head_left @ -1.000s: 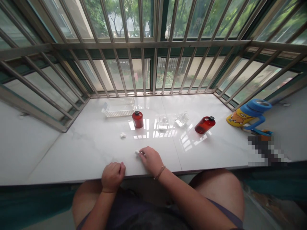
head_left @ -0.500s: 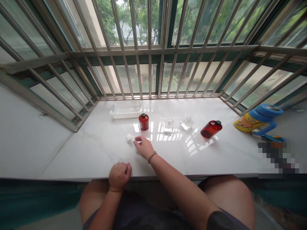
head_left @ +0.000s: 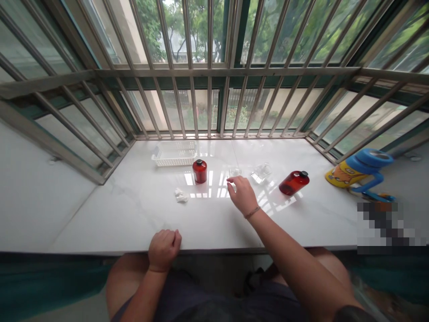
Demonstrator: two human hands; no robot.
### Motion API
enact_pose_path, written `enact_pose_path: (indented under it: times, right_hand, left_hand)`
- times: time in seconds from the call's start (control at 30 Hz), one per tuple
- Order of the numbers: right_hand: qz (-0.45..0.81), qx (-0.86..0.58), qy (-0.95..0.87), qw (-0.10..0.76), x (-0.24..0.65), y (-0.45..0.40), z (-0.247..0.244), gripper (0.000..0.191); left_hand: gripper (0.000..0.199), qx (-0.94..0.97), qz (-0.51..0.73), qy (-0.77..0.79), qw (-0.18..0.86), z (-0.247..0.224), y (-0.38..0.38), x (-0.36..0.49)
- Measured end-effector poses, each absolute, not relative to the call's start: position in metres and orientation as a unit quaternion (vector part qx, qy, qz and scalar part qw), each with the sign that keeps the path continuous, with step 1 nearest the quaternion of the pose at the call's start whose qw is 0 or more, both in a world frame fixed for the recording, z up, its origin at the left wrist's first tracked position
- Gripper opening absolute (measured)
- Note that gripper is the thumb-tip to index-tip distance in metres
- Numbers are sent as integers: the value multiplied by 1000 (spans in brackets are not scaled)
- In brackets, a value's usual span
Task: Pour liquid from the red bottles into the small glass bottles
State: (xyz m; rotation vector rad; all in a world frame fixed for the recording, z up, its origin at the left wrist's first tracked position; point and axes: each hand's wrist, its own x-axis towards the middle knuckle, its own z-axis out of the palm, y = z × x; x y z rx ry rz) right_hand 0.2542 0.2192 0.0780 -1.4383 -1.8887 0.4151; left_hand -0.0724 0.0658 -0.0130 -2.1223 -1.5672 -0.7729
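My right hand (head_left: 241, 194) is over the middle of the white table, its thumb and fingers apart with nothing between them. Just beyond its fingertips is a small clear container (head_left: 235, 171), partly covered by the hand. A second clear container (head_left: 261, 172) sits to the right of it. White crumpled tissue (head_left: 181, 195) lies to the left, in front of an upright red bottle (head_left: 200, 171) with a black cap. My left hand (head_left: 164, 250) rests closed in a fist at the table's front edge, with nothing visible in it.
A white perforated basket (head_left: 174, 154) stands at the back left. Another red bottle (head_left: 293, 183) leans or lies on the right. Farther right is a blue and yellow cup (head_left: 357, 167) beside a pixelated patch. Metal window bars rise behind the table (head_left: 127, 210).
My right hand has moved right, from beside the tissue to near the clear containers, and its fingers look wider apart. The tissue looks more spread out. My left hand remains a fist.
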Motion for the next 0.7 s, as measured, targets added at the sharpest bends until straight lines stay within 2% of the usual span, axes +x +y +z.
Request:
enact_pose_path:
  times: [0.13, 0.23, 0.3, 0.47, 0.57, 0.63, 0.7]
  right_hand:
    - [123, -512, -789, 316, 223, 258, 102, 30]
    - [116, -495, -812, 285, 184, 289, 112, 54]
    - [115, -493, -819, 268, 163, 306, 115, 62]
    - [108, -480, -837, 238, 141, 308, 116, 48]
    - [99, -467, -849, 228, 148, 282, 114, 47]
    - [94, -456, -857, 219, 157, 260, 115, 51]
    - [88, -445, -866, 211, 169, 243, 117, 62]
  left_hand:
    - [42, -754, -279, -560, 198, -11, 66, -72]
    - [43, -753, -277, -562, 201, -9, 66, -71]
    - [43, -752, -274, -565, 203, -9, 65, -70]
    - [42, -749, -267, -572, 203, -8, 63, -69]
    - [43, -750, -272, -570, 198, -7, 63, -69]
    - [43, -752, -277, -567, 192, -6, 63, -70]
    - [43, -753, -282, -564, 187, -7, 64, -71]
